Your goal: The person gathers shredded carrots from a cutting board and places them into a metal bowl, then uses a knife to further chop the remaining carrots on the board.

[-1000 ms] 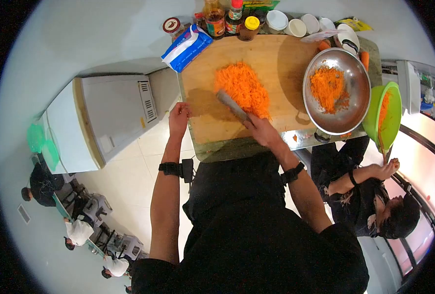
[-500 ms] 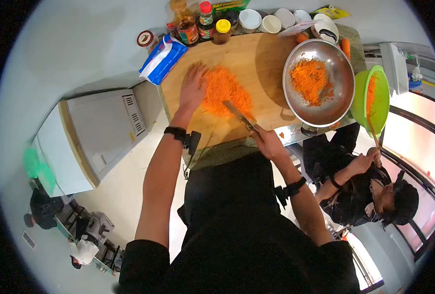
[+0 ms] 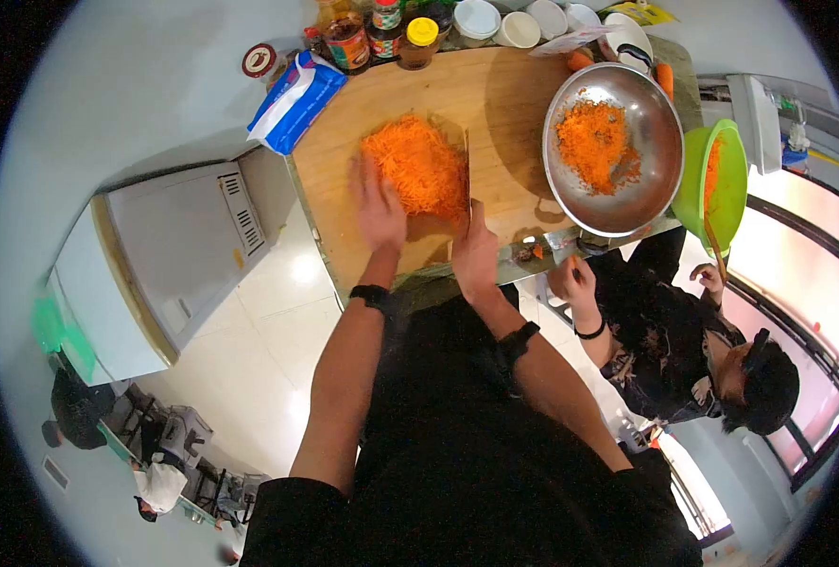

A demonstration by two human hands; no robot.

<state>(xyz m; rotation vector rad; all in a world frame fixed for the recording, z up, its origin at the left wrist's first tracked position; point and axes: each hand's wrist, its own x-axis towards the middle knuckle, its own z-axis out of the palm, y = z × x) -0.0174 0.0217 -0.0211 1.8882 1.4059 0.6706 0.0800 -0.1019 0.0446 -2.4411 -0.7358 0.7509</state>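
A heap of shredded carrot (image 3: pixel 417 165) lies on the wooden cutting board (image 3: pixel 344 128). Against the heap's left side rests my left hand (image 3: pixel 380 206), its fingers stretched out and slightly blurred. My right hand (image 3: pixel 476 250) is wrapped round the handle of a knife (image 3: pixel 467 175). The blade stands nearly edge-on along the heap's right side, pointing away from me, so the shreds sit between hand and blade. A large metal bowl (image 3: pixel 660 180) to the right holds more shredded carrot.
A co-worker (image 3: pixel 665 331) stands at the right, one hand near the board's edge. Beside them a green basin (image 3: pixel 733 189) holds shredded carrot and a stick-like handle. Sauce bottles (image 3: pixel 346 42), white cups (image 3: pixel 518 30) and a blue packet (image 3: pixel 296 102) line the far side.
My left hand has come down from the heap's upper left to its lower left. The knife has swung from slanting across the shreds to upright along their right side. The co-worker's hands have moved apart.
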